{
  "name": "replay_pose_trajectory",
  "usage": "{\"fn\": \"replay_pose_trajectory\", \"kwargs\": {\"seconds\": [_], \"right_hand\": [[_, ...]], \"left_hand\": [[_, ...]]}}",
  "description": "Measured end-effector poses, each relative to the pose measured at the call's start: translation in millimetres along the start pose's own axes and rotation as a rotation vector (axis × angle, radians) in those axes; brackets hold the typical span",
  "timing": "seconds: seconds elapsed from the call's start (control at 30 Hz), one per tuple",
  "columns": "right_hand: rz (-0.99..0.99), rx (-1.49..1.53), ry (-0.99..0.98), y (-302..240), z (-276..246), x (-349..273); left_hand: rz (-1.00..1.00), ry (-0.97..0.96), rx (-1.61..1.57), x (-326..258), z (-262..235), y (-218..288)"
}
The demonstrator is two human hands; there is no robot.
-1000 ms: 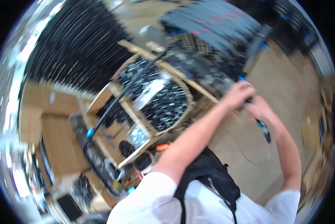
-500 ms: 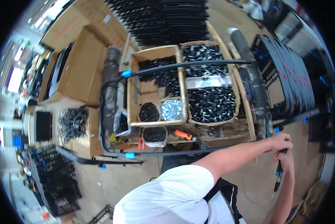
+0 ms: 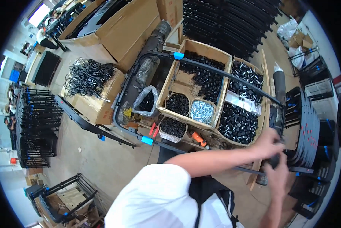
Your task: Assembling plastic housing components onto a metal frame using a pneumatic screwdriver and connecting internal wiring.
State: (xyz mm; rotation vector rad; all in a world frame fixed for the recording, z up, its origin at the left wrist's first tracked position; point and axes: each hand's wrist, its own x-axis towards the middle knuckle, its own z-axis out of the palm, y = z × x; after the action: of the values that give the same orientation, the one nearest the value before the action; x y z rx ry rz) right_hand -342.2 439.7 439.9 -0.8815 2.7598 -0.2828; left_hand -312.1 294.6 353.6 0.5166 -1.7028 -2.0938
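A black tubular frame [image 3: 246, 81] with rounded corners and blue tape pieces lies across the boxes in front of me. My left arm reaches over to its right end, where my left hand [image 3: 268, 144] is curled close to the tube; what its fingers hold is smeared by motion. Just below, my right hand [image 3: 277, 173] is closed round a dark tool [image 3: 273, 161], blurred, its tip close to the frame and my left fingers. The frame's near right corner is partly hidden by my hands.
A wooden box [image 3: 166, 91] holds black caps, screws and silver bolts. Right of it is a carton of black-topped bolts [image 3: 235, 123]. An orange-handled tool [image 3: 199, 139] and red-handled pliers [image 3: 153, 129] lie nearer. Cables [image 3: 90, 78] pile at left; curved panels [image 3: 309, 129] stand right.
My view has turned, so boxes and frame sit slanted. Both hands have shifted left in the picture; the tool that hung down from my right hand is now up by the frame's corner.
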Motion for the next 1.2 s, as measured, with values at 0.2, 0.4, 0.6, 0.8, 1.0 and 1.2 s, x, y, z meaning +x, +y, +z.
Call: {"fn": "replay_pose_trajectory", "kwargs": {"seconds": [0.2, 0.4, 0.6, 0.8, 1.0, 1.2], "right_hand": [[-0.610, -0.025, -0.359, -202.3, 154.0, 38.1], [-0.967, 0.038, -0.180, -347.1, 277.5, 94.3], [-0.822, -0.048, -0.274, -402.4, 309.6, 123.7], [-0.752, -0.072, -0.352, -406.5, 309.1, 138.9], [-0.748, -0.047, -0.360, -409.8, 309.8, 131.5], [-0.734, -0.025, -0.334, -408.4, 316.6, 137.1]], "left_hand": [[-0.435, 0.541, 0.260, -62.7, -259.1, -50.7], [-0.453, 0.732, 0.612, -67.4, -446.1, -52.2], [-0.386, 0.693, 0.748, -33.2, -509.5, -84.2], [-0.461, 0.577, 0.685, -15.6, -517.0, -85.1], [-0.462, 0.572, 0.711, -22.0, -520.1, -85.4], [-0.433, 0.552, 0.704, -16.4, -520.9, -84.1]]}}
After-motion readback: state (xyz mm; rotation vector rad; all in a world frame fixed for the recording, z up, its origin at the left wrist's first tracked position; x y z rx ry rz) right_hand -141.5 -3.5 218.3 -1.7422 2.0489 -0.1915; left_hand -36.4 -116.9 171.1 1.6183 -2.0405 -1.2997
